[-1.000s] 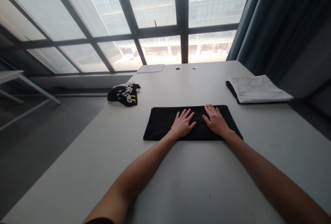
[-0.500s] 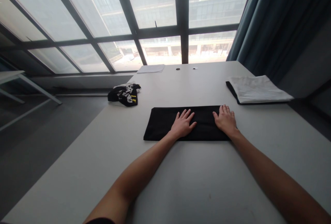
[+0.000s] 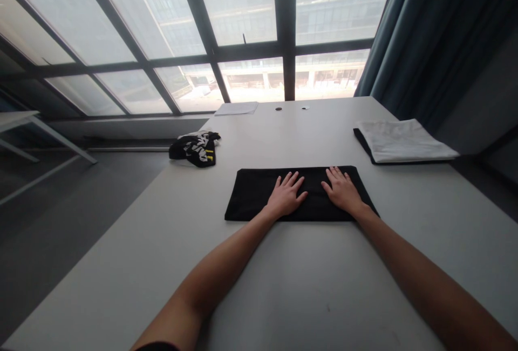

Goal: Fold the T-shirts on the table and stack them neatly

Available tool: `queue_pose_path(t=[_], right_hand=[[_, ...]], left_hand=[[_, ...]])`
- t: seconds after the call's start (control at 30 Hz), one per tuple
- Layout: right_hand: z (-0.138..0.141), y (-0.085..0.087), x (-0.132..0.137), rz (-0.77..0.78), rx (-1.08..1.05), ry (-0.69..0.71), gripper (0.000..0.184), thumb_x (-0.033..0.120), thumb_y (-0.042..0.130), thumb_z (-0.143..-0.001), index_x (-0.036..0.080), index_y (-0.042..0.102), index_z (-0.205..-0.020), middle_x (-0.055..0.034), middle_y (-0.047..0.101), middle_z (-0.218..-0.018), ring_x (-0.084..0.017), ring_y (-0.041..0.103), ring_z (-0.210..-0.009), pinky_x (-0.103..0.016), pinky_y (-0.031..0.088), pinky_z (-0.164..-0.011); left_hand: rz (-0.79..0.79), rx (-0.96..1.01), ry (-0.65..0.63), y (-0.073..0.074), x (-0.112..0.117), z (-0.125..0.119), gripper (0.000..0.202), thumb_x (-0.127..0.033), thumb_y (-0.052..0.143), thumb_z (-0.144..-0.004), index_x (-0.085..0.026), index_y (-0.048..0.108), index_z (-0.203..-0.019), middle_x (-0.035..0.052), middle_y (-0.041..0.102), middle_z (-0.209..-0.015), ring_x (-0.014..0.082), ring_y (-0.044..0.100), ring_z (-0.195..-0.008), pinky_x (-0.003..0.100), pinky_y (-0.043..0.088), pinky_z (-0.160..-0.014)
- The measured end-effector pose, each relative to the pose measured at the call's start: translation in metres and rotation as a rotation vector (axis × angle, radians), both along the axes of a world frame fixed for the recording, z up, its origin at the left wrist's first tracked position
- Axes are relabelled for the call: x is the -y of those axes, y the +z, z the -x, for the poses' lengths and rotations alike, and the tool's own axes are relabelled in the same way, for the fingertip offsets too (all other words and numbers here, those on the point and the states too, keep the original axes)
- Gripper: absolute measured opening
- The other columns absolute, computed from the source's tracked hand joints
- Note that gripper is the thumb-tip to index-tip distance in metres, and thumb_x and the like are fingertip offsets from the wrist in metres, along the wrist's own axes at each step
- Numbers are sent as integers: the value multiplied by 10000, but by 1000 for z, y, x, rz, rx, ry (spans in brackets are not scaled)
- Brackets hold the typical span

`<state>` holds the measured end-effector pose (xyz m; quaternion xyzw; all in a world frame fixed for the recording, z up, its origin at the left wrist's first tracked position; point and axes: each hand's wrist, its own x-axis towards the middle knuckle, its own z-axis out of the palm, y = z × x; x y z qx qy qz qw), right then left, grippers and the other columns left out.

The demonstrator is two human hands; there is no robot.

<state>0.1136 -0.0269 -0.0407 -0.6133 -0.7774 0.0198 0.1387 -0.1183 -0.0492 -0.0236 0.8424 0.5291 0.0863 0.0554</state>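
Note:
A black folded cloth (image 3: 251,194) lies flat on the white table (image 3: 299,281) in front of me, its long side running left to right. On its middle rests my left hand (image 3: 285,195), palm down with the fingers spread. My right hand (image 3: 343,190) lies flat on the cloth's right half, fingers also stretched out. Neither hand grips anything. Parts of the cloth under both palms are hidden.
A crumpled black and white cloth with yellow marks (image 3: 194,148) lies at the table's left edge. Folded white and black fabric (image 3: 407,141) sits at the right. White paper (image 3: 236,108) is at the far end, near the windows. A blue curtain (image 3: 399,48) hangs at right.
My right hand has slid left across the black cloth, uncovering its right edge. The left hand and the other things have stayed in place.

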Motion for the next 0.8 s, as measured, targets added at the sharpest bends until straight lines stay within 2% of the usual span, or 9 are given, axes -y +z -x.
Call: queue_pose_path(t=[0.17, 0.27, 0.33, 0.43, 0.53, 0.67, 0.8], right_hand=[[0, 0, -1, -11, 0, -7, 593, 411, 353, -1009, 89, 423, -1502, -161, 344, -1607, -272, 281, -1501, -487, 215, -1216], [1, 1, 0, -12, -1, -10, 602, 414, 352, -1007, 71, 429, -1496, -168, 354, -1600, -277, 285, -1499, -485, 217, -1217], [1, 2, 1, -15, -4, -6, 602, 413, 347, -1007, 70, 432, -1495, -171, 364, -1595, -278, 287, -1499, -484, 223, -1215], [1, 3, 1, -10, -7, -2, 598, 415, 348, -1005, 89, 431, -1499, -171, 369, -1592, -280, 292, -1497, -488, 230, -1211], [1, 2, 1, -11, -8, -4, 595, 415, 349, -1006, 96, 428, -1502, -166, 364, -1596, -281, 291, -1498, -493, 227, -1211], [0, 2, 1, -10, -7, -5, 585, 409, 354, -1009, 96, 434, -1497, -160, 368, -1596, -273, 290, -1498, -480, 225, -1215], [0, 3, 1, -9, -6, -3, 597, 408, 354, -1011, 65, 435, -1492, -169, 374, -1590, -277, 294, -1496, -474, 229, -1216]], left_hand=[[117, 105, 4, 9, -6, 3, 634, -609, 302, -1013, -290, 339, -1559, 17, 249, -1655, 237, 157, -1541, 536, 128, -1239], [163, 227, 12, 20, -13, 17, 591, -537, 240, -1043, -270, 345, -1559, 23, 302, -1636, 192, 232, -1521, 439, 207, -1235], [106, 227, 57, 26, -18, 35, 562, -479, 270, -1045, -248, 379, -1546, 38, 334, -1623, 190, 263, -1511, 403, 233, -1226], [-31, 77, 230, 24, -23, 70, 529, -405, 339, -1029, -224, 423, -1519, 72, 358, -1611, 253, 251, -1514, 501, 185, -1230], [-59, -67, 385, 15, -26, 100, 543, -430, 326, -1027, -228, 413, -1523, 102, 355, -1611, 308, 237, -1514, 600, 158, -1206], [-8, -119, 394, 4, -29, 115, 590, -494, 277, -1030, -236, 354, -1555, 105, 326, -1624, 313, 232, -1514, 614, 172, -1196], [-5, -109, 393, 5, -30, 113, 598, -502, 270, -1032, -224, 350, -1556, 108, 319, -1627, 314, 220, -1518, 618, 153, -1199]])
